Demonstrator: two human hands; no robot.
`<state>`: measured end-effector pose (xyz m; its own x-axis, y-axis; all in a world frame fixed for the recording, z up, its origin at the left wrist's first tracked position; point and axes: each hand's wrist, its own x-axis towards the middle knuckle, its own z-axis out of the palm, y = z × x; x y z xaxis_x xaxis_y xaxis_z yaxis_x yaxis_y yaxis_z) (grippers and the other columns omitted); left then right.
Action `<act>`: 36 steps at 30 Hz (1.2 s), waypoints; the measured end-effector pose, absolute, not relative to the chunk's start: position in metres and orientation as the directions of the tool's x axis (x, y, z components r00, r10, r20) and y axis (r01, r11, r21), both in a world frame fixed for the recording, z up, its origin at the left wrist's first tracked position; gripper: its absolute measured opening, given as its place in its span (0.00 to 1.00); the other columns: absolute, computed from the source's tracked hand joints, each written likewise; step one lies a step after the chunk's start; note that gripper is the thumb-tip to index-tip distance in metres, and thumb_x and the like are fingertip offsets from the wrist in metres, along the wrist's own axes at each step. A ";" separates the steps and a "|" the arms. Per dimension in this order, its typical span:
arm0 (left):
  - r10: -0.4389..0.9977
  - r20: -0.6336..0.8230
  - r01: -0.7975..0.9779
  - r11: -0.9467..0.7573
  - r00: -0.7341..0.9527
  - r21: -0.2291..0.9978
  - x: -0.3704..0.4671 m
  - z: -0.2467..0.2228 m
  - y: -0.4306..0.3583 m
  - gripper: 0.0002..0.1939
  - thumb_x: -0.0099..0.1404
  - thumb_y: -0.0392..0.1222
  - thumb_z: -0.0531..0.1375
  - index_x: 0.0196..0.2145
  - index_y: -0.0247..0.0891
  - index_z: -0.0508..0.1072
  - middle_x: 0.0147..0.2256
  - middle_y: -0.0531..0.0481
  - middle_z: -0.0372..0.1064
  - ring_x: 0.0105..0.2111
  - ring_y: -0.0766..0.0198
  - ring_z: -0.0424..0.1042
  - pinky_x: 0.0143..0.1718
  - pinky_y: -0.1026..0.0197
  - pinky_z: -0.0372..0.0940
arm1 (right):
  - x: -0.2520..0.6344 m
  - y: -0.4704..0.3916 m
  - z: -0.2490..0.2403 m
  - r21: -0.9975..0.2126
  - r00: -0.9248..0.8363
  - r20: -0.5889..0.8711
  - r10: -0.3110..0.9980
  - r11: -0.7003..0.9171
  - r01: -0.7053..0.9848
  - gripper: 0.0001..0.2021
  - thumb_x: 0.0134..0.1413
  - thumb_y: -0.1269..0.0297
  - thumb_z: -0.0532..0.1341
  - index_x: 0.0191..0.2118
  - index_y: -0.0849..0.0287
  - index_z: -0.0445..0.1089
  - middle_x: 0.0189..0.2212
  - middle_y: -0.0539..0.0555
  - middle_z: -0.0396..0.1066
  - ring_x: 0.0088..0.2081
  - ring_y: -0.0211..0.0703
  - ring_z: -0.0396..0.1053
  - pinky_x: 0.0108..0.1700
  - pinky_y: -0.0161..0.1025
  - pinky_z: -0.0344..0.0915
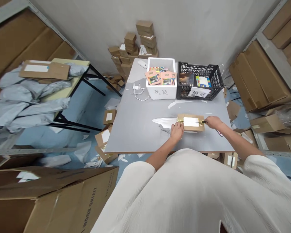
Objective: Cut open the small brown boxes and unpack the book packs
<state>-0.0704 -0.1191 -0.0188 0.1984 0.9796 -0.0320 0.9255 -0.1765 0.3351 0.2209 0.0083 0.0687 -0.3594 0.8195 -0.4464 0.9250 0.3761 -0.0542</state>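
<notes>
A small cardboard box (pixel 200 127) with a white label and shiny tape lies on the grey table (pixel 135 126), its long side running left to right. My left hand (pixel 177 131) grips its left end, fingers curled over the corner. At the box's right end, my right hand (pixel 212 122) is closed around what looks like a dark box cutter (pixel 204 122). The tip rests at the label, where a thin dark line runs along the box. Beside my left hand are a white sheet (pixel 163 122) and a thin dark wiry item I cannot make out.
Behind the box stand a white foam bin (pixel 161 92) with booklets and a black plastic crate (pixel 215 82) with books. A white cable (pixel 138 94) lies left of the bin. Cardboard boxes (pixel 145 29) are stacked by the wall. A large open carton (pixel 70 204) stands lower left.
</notes>
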 end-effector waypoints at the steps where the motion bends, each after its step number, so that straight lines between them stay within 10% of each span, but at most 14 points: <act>1: 0.980 -0.037 0.926 -0.172 0.195 0.335 -0.070 -0.019 -0.118 0.26 0.80 0.41 0.52 0.72 0.40 0.69 0.62 0.32 0.70 0.63 0.41 0.66 0.62 0.41 0.60 | 0.229 0.009 0.070 -0.052 -0.349 -0.454 0.820 0.367 0.929 0.14 0.67 0.50 0.66 0.41 0.52 0.86 0.45 0.67 0.83 0.49 0.65 0.79 0.53 0.55 0.71; 18: 0.987 -0.098 0.949 -0.096 0.131 0.301 -0.060 -0.018 -0.113 0.23 0.78 0.36 0.55 0.67 0.44 0.71 0.62 0.34 0.70 0.63 0.43 0.66 0.65 0.39 0.58 | 0.312 0.014 0.072 -0.089 -0.287 -0.475 0.832 0.279 0.956 0.12 0.62 0.52 0.68 0.43 0.51 0.88 0.38 0.64 0.84 0.43 0.60 0.80 0.45 0.48 0.68; 36: 0.860 -0.284 0.903 -0.381 0.424 0.198 0.017 -0.003 -0.051 0.31 0.70 0.50 0.70 0.65 0.40 0.68 0.63 0.34 0.69 0.58 0.42 0.73 0.68 0.44 0.55 | 0.329 -0.044 0.043 -0.563 -0.284 -0.364 0.887 0.033 0.825 0.16 0.69 0.48 0.63 0.47 0.54 0.79 0.34 0.53 0.81 0.32 0.45 0.76 0.38 0.38 0.69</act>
